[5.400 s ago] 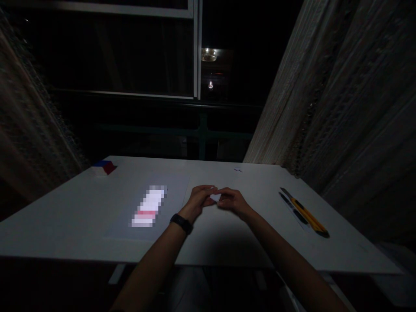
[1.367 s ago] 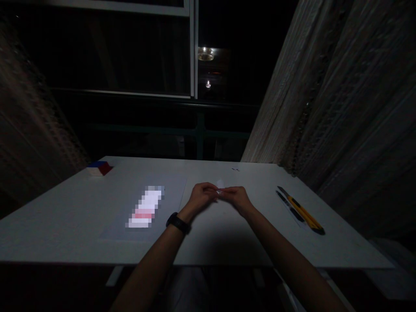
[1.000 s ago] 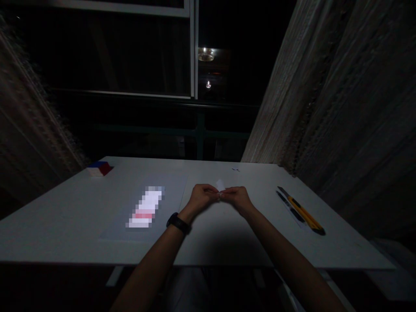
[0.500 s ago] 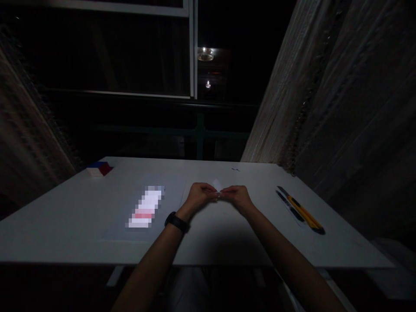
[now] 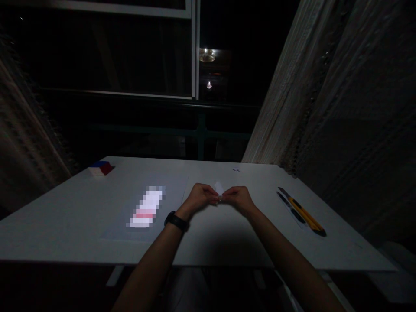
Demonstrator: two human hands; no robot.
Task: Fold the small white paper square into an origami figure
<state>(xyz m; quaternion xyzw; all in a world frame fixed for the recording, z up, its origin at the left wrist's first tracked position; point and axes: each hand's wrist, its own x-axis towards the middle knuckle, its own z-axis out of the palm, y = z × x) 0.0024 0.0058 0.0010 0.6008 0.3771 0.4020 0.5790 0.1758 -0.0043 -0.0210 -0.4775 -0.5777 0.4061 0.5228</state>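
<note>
Above the middle of the white table (image 5: 74, 216), my two hands meet at the fingertips around a small piece of white paper (image 5: 219, 188). My left hand (image 5: 202, 197), with a dark watch (image 5: 176, 221) at its wrist, pinches it from the left. From the right, my right hand (image 5: 239, 198) pinches it with thumb and fingers. A pale pointed part of the paper sticks up beyond the fingertips. Its lower part is mostly covered by the fingers, and the dim light hides any folds.
Left of my hands a lit, blurred-out screen (image 5: 146, 208) lies on a pale sheet (image 5: 113, 232). A blue, red and white cube (image 5: 100, 168) sits at the far left. At right lie a yellow cutter knife (image 5: 305, 212) and a slim dark knife (image 5: 290, 208). Small dark scraps (image 5: 236, 170) lie farther back.
The fingertips have shifted slightly downward, and more of the white paper shows above them. Both hands keep their pinch. The whole view has moved slightly.
</note>
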